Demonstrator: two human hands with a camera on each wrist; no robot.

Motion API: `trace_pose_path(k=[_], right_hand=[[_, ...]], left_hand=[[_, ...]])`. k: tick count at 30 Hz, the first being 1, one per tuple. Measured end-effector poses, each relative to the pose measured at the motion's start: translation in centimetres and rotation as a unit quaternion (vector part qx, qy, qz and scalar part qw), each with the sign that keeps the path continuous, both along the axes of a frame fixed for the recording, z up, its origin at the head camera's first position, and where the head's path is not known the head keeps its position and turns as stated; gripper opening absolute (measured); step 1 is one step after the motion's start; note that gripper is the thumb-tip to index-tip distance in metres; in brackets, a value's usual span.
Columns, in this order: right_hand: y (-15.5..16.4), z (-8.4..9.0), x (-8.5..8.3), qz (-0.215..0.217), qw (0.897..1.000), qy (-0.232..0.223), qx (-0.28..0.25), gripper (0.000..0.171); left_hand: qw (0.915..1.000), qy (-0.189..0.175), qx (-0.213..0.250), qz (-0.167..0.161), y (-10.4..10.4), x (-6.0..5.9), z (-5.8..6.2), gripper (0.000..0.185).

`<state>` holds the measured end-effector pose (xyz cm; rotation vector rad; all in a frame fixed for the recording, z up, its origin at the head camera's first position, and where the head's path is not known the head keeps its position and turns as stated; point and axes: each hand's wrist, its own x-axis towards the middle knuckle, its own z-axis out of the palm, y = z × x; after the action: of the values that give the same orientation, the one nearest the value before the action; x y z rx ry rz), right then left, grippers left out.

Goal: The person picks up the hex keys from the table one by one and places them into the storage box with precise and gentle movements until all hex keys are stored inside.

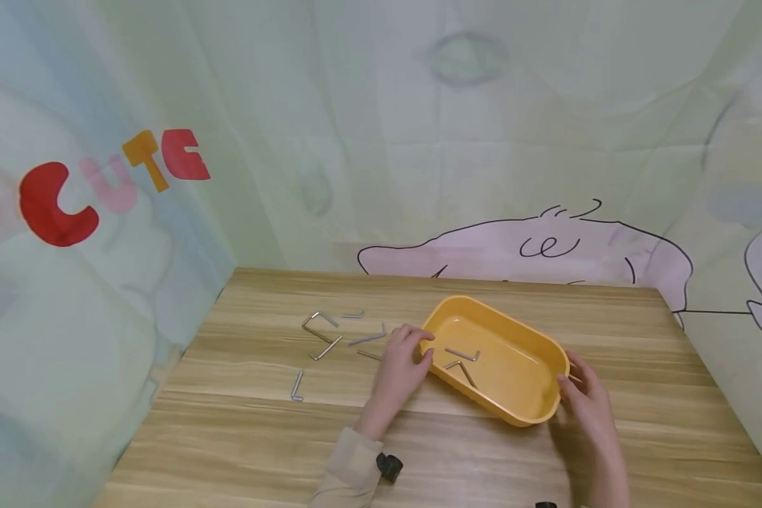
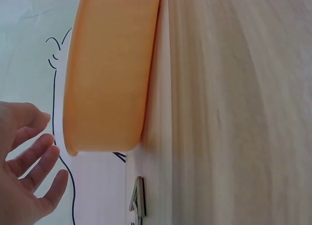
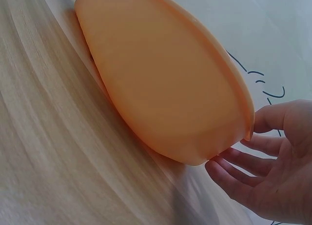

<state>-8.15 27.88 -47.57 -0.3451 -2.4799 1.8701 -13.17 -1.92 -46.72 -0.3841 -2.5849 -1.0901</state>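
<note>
A yellow plastic tray (image 1: 514,367) sits on the wooden table, slanting away from me to the left. Two L-shaped hex keys, a smaller one (image 1: 462,353) and a bent one (image 1: 466,372), lie inside it. At the tray's right end my right hand (image 1: 589,402) pinches the rim, thumb on top and fingers against the outer wall (image 3: 214,152). By the left end is my left hand (image 1: 401,363), its fingers bent loosely; the left wrist view shows a gap between this hand (image 2: 31,161) and the tray (image 2: 109,78).
Several more hex keys lie on the table left of the tray, among them a small one (image 1: 297,386), a long one (image 1: 368,339) and one at the back (image 1: 354,315). A printed curtain (image 1: 381,141) hangs behind the wooden table (image 1: 228,437).
</note>
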Motion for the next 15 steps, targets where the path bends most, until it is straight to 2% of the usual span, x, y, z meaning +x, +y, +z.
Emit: trace_pose_path(k=[6,10,15], right_hand=[[0.0,0.0,0.0,0.000,1.000,-0.004,-0.002,0.054],[0.0,0.0,0.0,-0.003,1.000,-0.003,0.002,0.053],[0.0,0.0,0.1,-0.003,1.000,0.000,0.001,0.053]], left_hand=[[0.9999,-0.003,0.012,0.011,-1.0,0.1,-0.2,0.022],[0.9991,-0.008,0.039,0.017,-1.8,0.1,-0.4,0.022],[0.9959,-0.035,0.082,0.018,-2.8,0.3,-0.3,0.020]])
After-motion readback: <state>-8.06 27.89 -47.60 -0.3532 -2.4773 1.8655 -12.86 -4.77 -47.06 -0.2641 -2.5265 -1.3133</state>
